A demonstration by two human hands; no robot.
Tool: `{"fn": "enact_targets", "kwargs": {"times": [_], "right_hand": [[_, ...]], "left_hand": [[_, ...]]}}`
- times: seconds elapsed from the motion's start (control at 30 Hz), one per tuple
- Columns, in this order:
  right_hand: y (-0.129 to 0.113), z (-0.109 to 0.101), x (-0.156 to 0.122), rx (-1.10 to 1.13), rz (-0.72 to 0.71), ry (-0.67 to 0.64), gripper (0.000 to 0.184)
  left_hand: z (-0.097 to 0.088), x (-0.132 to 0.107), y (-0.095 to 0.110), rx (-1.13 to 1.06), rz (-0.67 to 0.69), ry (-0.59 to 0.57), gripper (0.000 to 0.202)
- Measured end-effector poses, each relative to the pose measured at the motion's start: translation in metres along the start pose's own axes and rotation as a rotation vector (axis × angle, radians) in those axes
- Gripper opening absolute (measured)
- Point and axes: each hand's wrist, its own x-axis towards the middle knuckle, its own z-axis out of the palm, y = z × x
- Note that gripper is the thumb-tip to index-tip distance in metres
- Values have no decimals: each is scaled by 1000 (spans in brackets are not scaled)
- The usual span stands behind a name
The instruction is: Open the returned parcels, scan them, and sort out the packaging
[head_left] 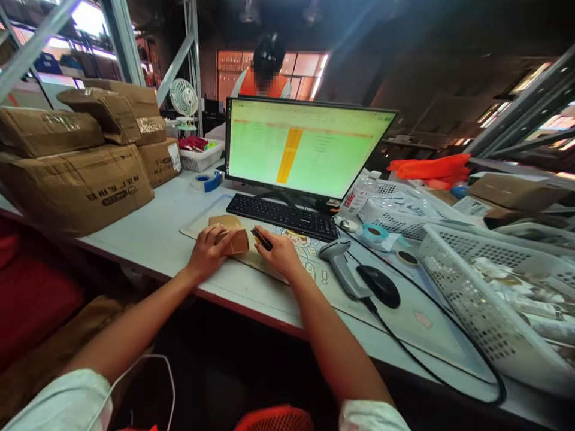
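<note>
My left hand is closed around the left side of a small brown cardboard box, which rests on the desk mat in front of the keyboard. In my right hand is a black and yellow utility knife, gripped just to the right of the box with a small gap between them. Whether its blade is out is too small to tell. A black keyboard lies just beyond both hands, below a lit monitor.
A grey barcode scanner and black mouse lie to the right, their cables trailing. White baskets line the right side. Cardboard boxes are stacked at left, near a blue tape dispenser. A person is behind the monitor.
</note>
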Motion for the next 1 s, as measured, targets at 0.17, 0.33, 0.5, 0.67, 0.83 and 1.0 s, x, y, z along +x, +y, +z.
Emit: {"fn": "enact_targets", "kwargs": {"times": [0.17,0.33,0.5,0.67,0.83,1.0], "right_hand": [[-23,6,-4,-140,4,-10,55],[-34,6,-5,-246,35,7,54],[-48,8,-5,-374,119,-74,54],[-60,16,-7,-495,172,-156,57],[-62,23,-9,-535,183,-193,57],[-66,23,-11,-546,176,-216,57]], "left_hand": [[0,-2,0,140,6,72,58],[0,-2,4,181,36,79,57],[-1,-1,3,159,32,44,58],[0,0,2,179,113,96,61],[2,-1,2,174,69,91,63],[2,-2,1,131,22,80,68]]}}
